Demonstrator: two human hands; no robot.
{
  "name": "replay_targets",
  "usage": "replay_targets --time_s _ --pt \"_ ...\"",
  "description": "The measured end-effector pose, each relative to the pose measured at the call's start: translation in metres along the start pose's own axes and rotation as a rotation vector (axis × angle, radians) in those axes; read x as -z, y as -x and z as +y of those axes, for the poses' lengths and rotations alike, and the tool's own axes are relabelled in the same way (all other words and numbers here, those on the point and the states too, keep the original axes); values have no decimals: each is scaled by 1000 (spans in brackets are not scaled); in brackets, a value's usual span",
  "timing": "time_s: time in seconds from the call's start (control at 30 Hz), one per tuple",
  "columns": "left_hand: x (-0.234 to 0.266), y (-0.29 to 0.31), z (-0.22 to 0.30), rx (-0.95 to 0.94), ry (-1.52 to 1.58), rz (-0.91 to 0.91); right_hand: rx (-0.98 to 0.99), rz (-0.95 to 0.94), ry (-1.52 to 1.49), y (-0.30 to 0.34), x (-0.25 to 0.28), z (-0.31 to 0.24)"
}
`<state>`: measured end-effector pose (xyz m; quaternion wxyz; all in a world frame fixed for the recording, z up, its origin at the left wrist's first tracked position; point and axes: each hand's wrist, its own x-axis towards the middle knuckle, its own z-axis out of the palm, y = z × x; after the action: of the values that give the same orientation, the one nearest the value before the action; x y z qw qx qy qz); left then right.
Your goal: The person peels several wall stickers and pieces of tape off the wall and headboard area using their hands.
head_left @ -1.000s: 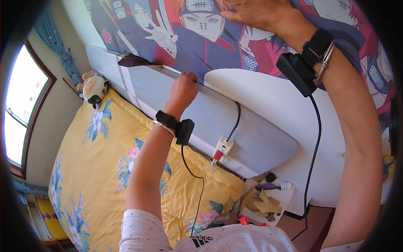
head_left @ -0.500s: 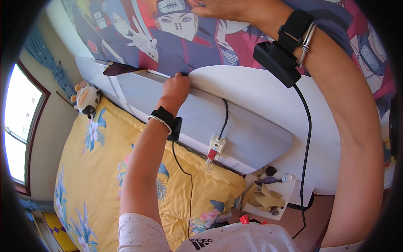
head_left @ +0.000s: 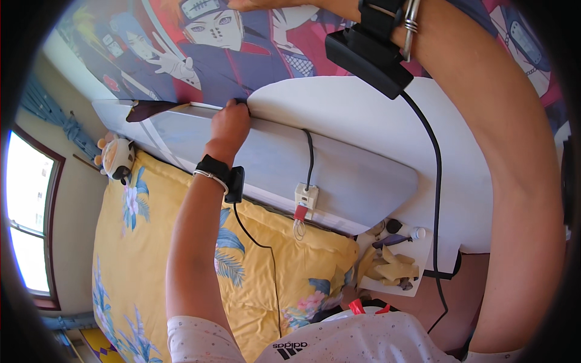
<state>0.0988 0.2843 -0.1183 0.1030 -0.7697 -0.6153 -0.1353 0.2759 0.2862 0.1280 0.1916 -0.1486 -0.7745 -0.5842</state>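
A large cartoon-figure poster [head_left: 242, 54] covers the wall above the bed. My left hand [head_left: 230, 124] is raised to its lower edge, where it meets the top of the pale grey headboard [head_left: 345, 175]. Its fingers are curled onto that edge. A black strap with a small device and cable sits on the left wrist. My right hand [head_left: 266, 4] lies against the poster at the very top of the view. Only a sliver of it shows, so its fingers are hidden. The right wrist carries a black box with a cable hanging down.
A yellow floral bedsheet [head_left: 151, 260] lies below the headboard, with a plush toy [head_left: 117, 158] at its far corner. A socket with plugs [head_left: 305, 198] is on the headboard. A small white bedside table [head_left: 423, 251] holds yellow gloves and small items. A window [head_left: 24, 224] is on the left.
My right hand has slid up the poster until it is almost out of view. My left hand stays at the poster's lower edge, shifting slightly along it.
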Motion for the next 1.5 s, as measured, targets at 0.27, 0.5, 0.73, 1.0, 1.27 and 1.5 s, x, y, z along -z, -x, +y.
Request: replay_targets --time_s 0.27,0.5,0.73,1.0,1.27,1.5 --pt "5 -3 -3 -53 26 -30 -15 81 -19 0 -11 0" --pt "6 -1 7 74 97 -20 -22 15 -4 3 -8 0" --pt "10 -1 4 87 118 -20 -11 -24 21 3 -7 1" --pt "5 1 13 177 93 6 -33 -105 3 3 3 -2" --pt "4 0 -13 37 208 -35 -16 -109 -1 2 9 -2" --pt "13 -8 -11 -206 -21 -58 -31 65 58 5 -9 0"
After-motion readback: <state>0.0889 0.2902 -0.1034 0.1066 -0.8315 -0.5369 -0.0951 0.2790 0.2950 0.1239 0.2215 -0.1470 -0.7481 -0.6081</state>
